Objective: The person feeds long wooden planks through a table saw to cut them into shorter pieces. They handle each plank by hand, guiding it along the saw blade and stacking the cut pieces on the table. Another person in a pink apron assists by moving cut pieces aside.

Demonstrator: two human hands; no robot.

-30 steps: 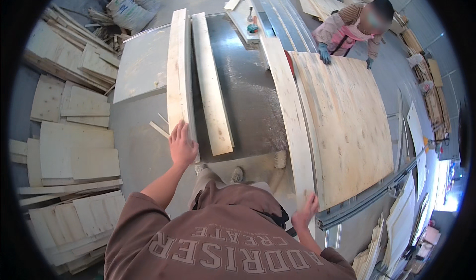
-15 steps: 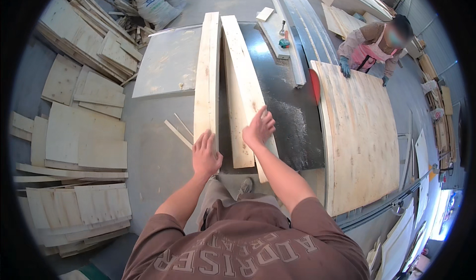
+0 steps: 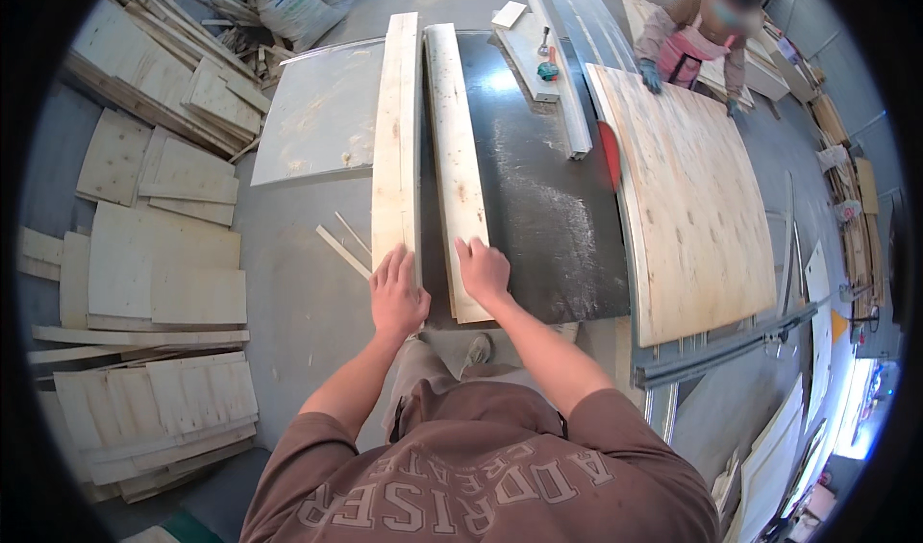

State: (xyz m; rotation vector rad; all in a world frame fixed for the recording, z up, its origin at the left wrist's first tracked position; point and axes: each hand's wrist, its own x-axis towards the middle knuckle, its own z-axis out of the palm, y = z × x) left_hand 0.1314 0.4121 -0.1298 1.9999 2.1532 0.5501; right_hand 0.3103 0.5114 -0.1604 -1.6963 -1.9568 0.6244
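Note:
My left hand (image 3: 400,293) grips the near end of a long stack of pale wooden strips (image 3: 396,149), fingers laid over the top and thumb at its right side. To its right, my right hand (image 3: 485,276) holds the right edge of a second stack of strips (image 3: 457,159) close to its near end, with its fingertips on the top board. A narrow dark gap separates the two stacks. Both lie lengthwise on a dark saw table (image 3: 553,207), pointing away from me. The undersides of both hands are hidden.
Across the table on the right, a co-worker (image 3: 697,38) in gloves holds a large plywood panel (image 3: 687,207) beside a red blade guard (image 3: 610,156). A rail fence (image 3: 567,91) and a red-and-green tool (image 3: 547,67) lie farther back. Plywood offcuts (image 3: 159,245) are piled at left.
The top strip of the right stack has swung left and now lies in line with the strips under it. My right hand moved left with it. The co-worker's panel slid away from me.

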